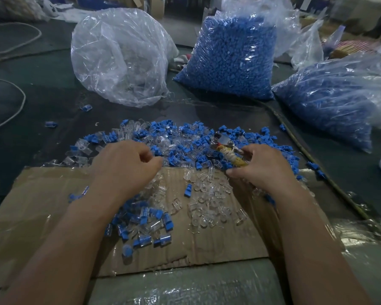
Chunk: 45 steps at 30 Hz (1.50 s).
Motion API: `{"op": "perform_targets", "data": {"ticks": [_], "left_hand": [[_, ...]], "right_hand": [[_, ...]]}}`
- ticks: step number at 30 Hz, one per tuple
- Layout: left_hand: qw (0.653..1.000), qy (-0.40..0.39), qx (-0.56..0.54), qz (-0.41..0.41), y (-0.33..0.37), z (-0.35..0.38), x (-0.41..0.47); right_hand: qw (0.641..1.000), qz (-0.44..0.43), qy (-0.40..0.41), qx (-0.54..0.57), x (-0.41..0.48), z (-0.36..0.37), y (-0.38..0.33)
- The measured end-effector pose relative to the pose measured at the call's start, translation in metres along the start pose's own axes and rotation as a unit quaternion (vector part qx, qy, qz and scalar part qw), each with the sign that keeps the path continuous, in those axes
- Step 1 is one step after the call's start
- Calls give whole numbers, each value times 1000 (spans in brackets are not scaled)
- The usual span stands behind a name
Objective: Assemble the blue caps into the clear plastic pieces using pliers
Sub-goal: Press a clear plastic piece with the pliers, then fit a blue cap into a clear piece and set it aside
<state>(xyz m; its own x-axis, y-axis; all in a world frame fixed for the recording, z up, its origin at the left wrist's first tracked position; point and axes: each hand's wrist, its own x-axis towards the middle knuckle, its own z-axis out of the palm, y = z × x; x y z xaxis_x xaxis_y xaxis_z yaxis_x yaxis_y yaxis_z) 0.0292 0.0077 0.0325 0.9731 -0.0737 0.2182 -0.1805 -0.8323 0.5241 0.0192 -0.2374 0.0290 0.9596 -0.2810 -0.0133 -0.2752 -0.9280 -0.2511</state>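
Surface: a dark counter (pixel 42 111) in a cluttered workroom, with a taped cardboard sheet (pixel 207 245) laid at 6 o'clock.
Stock: two bags of blue caps (pixel 229 60) at 12 to 2 o'clock, and a clear bag (pixel 119 56) at 11.
Loose pile: caps and clear plastic pieces (pixel 185 137) lie mixed at the centre; more clear ones (pixel 209 203) are on the cardboard.
Finished heap: capped pieces (pixel 145 225) at 7 o'clock.
Left hand (pixel 125 164): fingers curled at the pile's edge; I cannot tell whether they pinch a piece.
Right hand (pixel 264 166): grips the pliers (pixel 227 148) by their wrapped handles, jaws pointing to 11 o'clock.
Step, judged: picking the next pair.
Advice: seat the cap squarely by finger first, then squeeze gently; clear plastic probably cracks under a skewed bite.
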Motion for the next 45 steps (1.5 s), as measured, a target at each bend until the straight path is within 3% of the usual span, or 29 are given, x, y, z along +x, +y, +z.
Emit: {"op": "perform_targets", "data": {"ticks": [3,6,10,15,20,27,33,37,45], "left_hand": [[997,21,-17,73,5,11,-3],[991,-44,58,116,6,24,-6],[971,-140,149,124,1,35,-4],[961,-183,155,134,-1,36,0],[972,-133,79,175,3,31,0],[982,-126,-16,138,4,27,-1],[982,-136,-32,126,6,25,-2],[983,-111,-54,135,6,25,-3],[990,-17,-74,118,7,21,-1]], "right_hand": [[1000,11,-11,5,0,0,0],[999,15,-28,1,-1,2,-2],[999,19,-47,9,-2,4,-2],[998,5,-68,-4,-4,4,-1],[998,-6,-61,9,-6,3,-2],[998,-44,-6,33,-5,3,-7],[975,-179,101,87,-14,1,-26],[958,-281,35,53,-23,8,-44],[955,-296,9,15,-25,21,-60]]}}
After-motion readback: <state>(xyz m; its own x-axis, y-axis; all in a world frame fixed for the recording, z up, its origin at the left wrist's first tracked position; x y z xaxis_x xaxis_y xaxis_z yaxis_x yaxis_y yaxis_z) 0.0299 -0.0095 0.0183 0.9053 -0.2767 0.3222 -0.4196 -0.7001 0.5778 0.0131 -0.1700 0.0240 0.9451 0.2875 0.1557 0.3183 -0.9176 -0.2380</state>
